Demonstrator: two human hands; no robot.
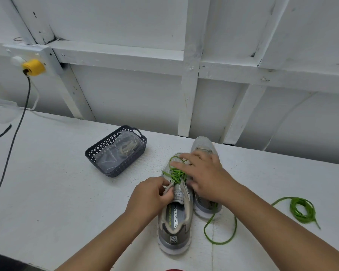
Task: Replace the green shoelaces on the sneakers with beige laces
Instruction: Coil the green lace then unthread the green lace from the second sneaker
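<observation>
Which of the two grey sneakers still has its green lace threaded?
The nearer grey sneaker, under the left hand: green lace crosses its eyelets. The farther sneaker's visible eyelets show none.

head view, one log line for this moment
left hand: pinches sneaker collar | right hand: fingers at green lace | loose green lace: on table | basket: bagged laces

Under both hands, a grey knit-mesh cloth sneaker (175, 212) with matt woven green laces (175, 174). Left of the hands, a dark perforated plastic basket (98, 153) holds glossy clear plastic bags (114, 155). All rest on a rough, matt white-painted table (67, 182).
</observation>
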